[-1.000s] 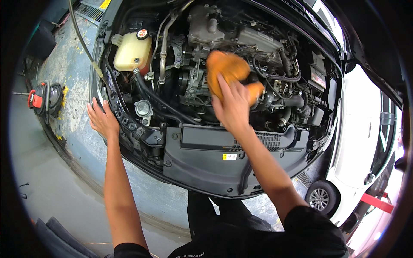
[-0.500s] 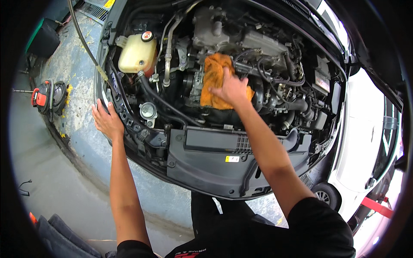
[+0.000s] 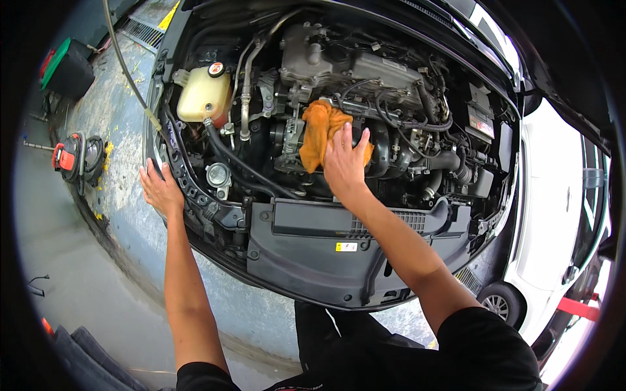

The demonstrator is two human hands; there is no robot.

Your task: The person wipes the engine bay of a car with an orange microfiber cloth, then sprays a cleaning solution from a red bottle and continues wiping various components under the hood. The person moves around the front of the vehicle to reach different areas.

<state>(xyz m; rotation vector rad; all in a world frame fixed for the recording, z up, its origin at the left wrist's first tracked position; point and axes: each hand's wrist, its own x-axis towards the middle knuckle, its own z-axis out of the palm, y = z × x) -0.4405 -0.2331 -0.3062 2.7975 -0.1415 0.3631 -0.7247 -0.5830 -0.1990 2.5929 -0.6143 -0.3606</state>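
An orange cloth (image 3: 317, 138) lies bunched over the front of the engine (image 3: 385, 68). My right hand (image 3: 345, 159) holds it from above, pressed against the engine parts, with the fingers partly spread and the cloth showing on both sides. What the cloth covers is hidden. Over at the left, my left hand (image 3: 163, 191) rests on the edge of the car's front fender (image 3: 150, 133), fingers apart and holding nothing. Between the hands are a washer-like round cap (image 3: 218, 174) and a black hose (image 3: 244, 166).
A yellowish coolant tank (image 3: 203, 96) stands at the engine bay's left. Nearest me is a black plastic cover (image 3: 306, 257). The battery (image 3: 480, 120) sits at the right, beside a white car (image 3: 548, 215). On the floor at left are a red-and-black machine (image 3: 72, 159) and a black bin (image 3: 68, 72).
My right hand has moved slightly nearer to me, and the cloth has shifted and bunched up under it. The left hand stays on the fender edge. The view has tilted a little.
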